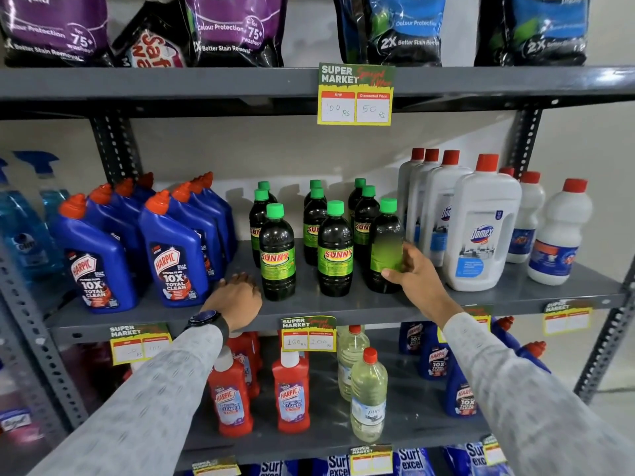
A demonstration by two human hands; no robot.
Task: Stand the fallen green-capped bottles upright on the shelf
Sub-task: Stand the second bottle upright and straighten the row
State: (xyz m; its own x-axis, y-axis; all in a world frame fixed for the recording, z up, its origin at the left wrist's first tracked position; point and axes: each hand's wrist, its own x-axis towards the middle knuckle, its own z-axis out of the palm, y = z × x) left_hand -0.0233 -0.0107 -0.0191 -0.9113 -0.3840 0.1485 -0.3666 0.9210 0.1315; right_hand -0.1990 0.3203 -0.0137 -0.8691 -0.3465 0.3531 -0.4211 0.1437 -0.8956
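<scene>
Several dark green-capped bottles stand upright in three rows on the grey middle shelf (pixel 343 305). The front left bottle (pixel 277 255) and the front middle bottle (pixel 335 250) show "SUNNY" labels. The front right bottle (pixel 385 245) stands upright with its label blurred, and my right hand (pixel 410 273) grips its lower right side. My left hand (pixel 237 297) rests palm down on the shelf just left of the front left bottle, its fingers curled and holding nothing. No green-capped bottle lies on its side in view.
Blue Harpic bottles (pixel 171 255) crowd the shelf to the left, white Domex bottles (pixel 481 231) to the right. Detergent pouches (pixel 237 29) fill the shelf above. Red cleaner bottles (pixel 292 389) and clear bottles (pixel 367 393) stand on the shelf below. Price tags hang from the shelf edges.
</scene>
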